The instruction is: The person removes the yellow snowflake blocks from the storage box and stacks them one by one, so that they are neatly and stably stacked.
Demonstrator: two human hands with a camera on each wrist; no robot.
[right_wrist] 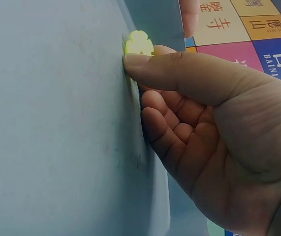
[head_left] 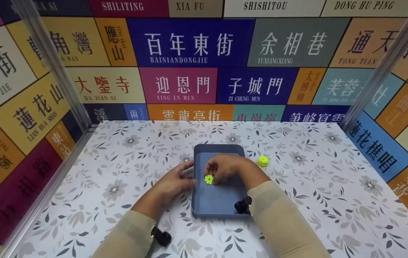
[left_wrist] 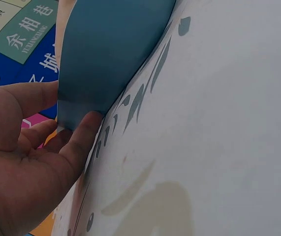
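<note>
A shallow blue-grey tray (head_left: pixel 207 206) lies on the table. Over its inside, my right hand (head_left: pixel 227 168) pinches a small neon-yellow flower-shaped disc (head_left: pixel 209 179) between thumb and finger. In the right wrist view the thumb of the right hand (right_wrist: pixel 199 113) covers the lower part of the disc (right_wrist: pixel 139 44), close to the tray floor (right_wrist: pixel 56 123). My left hand (head_left: pixel 175 182) rests its fingertips against the outside of the tray's left wall. The left wrist view shows the left hand (left_wrist: pixel 37 152) with thumb and fingers spread, touching the tray wall (left_wrist: pixel 110 49).
Another neon-yellow piece (head_left: pixel 262 161), built up and rounder, lies on the table right of the tray. The tabletop (head_left: pixel 146 154) has a grey floral print. Walls with coloured name panels (head_left: pixel 189 43) stand behind and at both sides.
</note>
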